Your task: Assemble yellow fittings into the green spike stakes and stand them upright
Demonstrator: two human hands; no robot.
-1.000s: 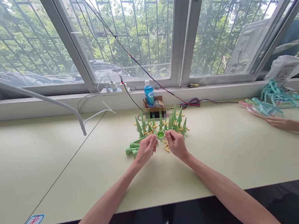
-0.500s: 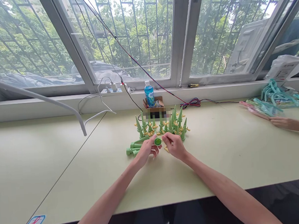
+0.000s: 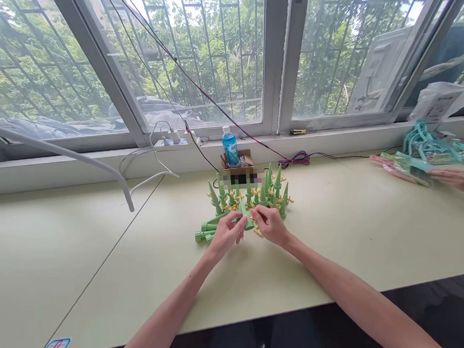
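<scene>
My left hand point(image 3: 228, 232) grips a green cone point(image 3: 243, 209) whose tip points up and away, its wide end toward me. Close on its right, my right hand point(image 3: 270, 224) is pinched at the cone's side; whatever its fingertips hold is too small to make out. Behind both hands stand several upright green spikes point(image 3: 262, 194) with small yellow pieces among them. Several green tubes point(image 3: 208, 227) lie left of my left hand. Some loose yellow pieces point(image 3: 258, 231) rest beneath my right hand.
A blue bottle point(image 3: 230, 146) stands at a cardboard box point(image 3: 248, 158) by the windowsill. Another person's hand point(image 3: 455, 178) touches teal and pink items point(image 3: 398, 168) at the right. A white tube point(image 3: 83, 159) arches over the left side. Coiled wires point(image 3: 295, 159) lie at the back.
The green cone has tilted, from its open round end facing me to its tip pointing up. My right hand has barely moved. The other person's hand has shifted slightly right.
</scene>
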